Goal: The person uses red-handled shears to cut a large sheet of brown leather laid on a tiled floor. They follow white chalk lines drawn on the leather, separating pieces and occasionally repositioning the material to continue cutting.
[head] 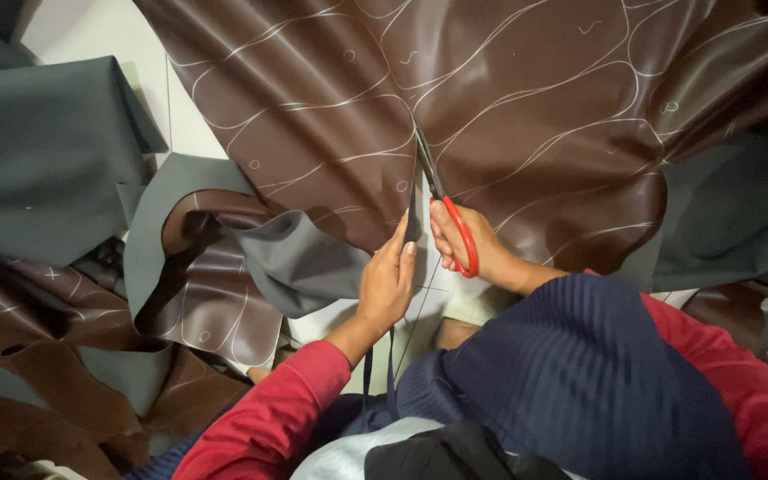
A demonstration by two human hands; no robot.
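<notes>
Right hand (473, 242) closed through the red loop handles of steel-bladed scissors (442, 203), blades part-open and biting along a white chalk line on the large glossy brown leatherette sheet (526, 107) spread across the middle of the pale work surface (82, 27). Left hand (387, 283) pinching the cut edge just beside the blades, fingers narrow. Grey-backed offcuts (42, 156) and brown scraps (37, 373) heaped at left; room beyond not visible.

Single head-worn view, steeply downward and close over the hands (428, 262) and brown sheet (508, 107).
</notes>
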